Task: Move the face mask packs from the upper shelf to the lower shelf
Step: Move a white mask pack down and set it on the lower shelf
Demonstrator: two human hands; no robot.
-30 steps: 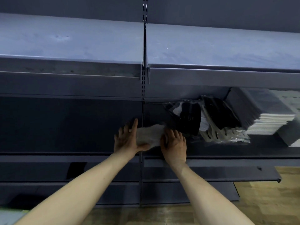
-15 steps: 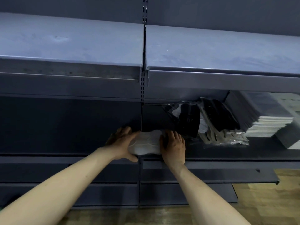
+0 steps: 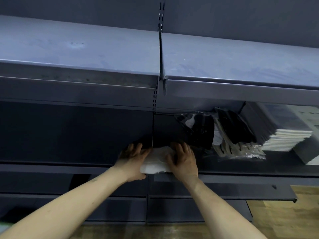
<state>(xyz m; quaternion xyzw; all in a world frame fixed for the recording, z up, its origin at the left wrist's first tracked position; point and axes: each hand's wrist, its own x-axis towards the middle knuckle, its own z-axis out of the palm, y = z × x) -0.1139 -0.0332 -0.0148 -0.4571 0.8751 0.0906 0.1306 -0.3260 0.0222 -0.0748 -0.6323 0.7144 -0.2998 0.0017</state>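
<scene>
Gripping white mask pack (image 3: 156, 161) at lower shelf (image 3: 241, 171) edge: left hand (image 3: 133, 161), right hand (image 3: 183, 161); pack mostly hidden.

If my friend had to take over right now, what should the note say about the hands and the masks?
Left hand and right hand: both hold the white mask pack from its two sides, at the front edge of the lower shelf.
Other mask packs: already leaning on that shelf, right of the hands, beside a stack of booklets.
Upper shelf: no packs in view.
Left: let go of the white pack.
</scene>
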